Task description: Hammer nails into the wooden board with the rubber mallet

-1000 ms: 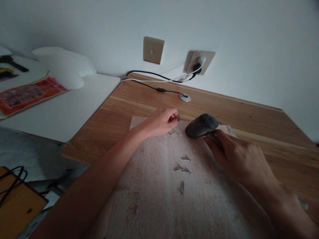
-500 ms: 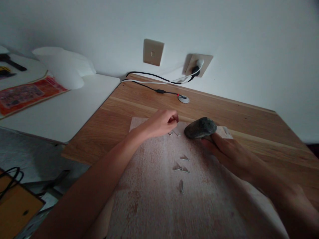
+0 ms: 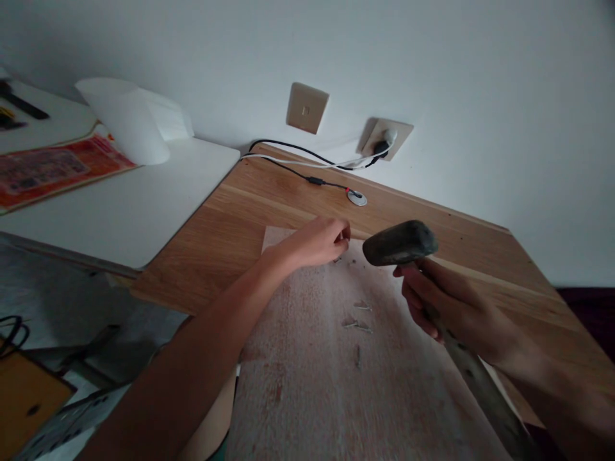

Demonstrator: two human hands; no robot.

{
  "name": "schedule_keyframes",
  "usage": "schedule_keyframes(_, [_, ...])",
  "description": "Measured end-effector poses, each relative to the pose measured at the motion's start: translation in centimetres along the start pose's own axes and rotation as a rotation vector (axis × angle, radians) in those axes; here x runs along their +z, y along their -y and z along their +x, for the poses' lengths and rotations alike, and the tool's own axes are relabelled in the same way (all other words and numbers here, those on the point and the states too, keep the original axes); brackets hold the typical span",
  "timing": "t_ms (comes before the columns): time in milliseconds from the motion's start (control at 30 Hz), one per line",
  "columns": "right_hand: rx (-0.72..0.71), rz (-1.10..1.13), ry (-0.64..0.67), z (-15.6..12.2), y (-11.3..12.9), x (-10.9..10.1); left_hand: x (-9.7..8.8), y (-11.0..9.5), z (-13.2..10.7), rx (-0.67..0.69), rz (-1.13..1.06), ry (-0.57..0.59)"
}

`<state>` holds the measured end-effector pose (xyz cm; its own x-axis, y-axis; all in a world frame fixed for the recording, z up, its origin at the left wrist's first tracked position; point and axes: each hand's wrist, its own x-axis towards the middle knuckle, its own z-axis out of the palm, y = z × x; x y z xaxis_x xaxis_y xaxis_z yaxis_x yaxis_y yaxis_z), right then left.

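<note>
My right hand [image 3: 451, 307] is closed round the handle of a hammer [image 3: 401, 243], just below its dark head, which hangs above the far end of a pale worn board [image 3: 312, 378]. The handle runs down to the lower right. My left hand [image 3: 319, 240] rests at the board's far end with thumb and fingers pinched together on a small nail I can barely see. Several loose nails [image 3: 358, 325] lie on the board between my two hands.
The board lies on a wooden tabletop [image 3: 230, 218] against a white wall. Cables [image 3: 307, 169] run from a wall socket [image 3: 387, 137] to a round metal disc [image 3: 357, 197]. A white desk [image 3: 120, 205] with a red printed sheet [image 3: 52, 168] stands at the left.
My right hand has lifted the hammer head off the board and the handle now shows. The left hand stays pinched at the same spot. The view has tilted slightly.
</note>
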<state>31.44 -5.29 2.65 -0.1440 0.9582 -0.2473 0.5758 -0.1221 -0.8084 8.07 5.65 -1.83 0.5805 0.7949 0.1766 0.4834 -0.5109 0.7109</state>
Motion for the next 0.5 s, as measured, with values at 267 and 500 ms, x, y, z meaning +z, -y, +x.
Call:
schedule_keyframes(267, [0.083, -0.062, -0.017, 0.1, 0.1, 1.1, 0.2, 0.4, 0.2, 0.023, 0.024, -0.009])
schedule_keyframes(500, [0.101, -0.098, -0.059, -1.1, -1.1, 1.1, 0.3, 0.3, 0.2, 0.027, 0.057, 0.0])
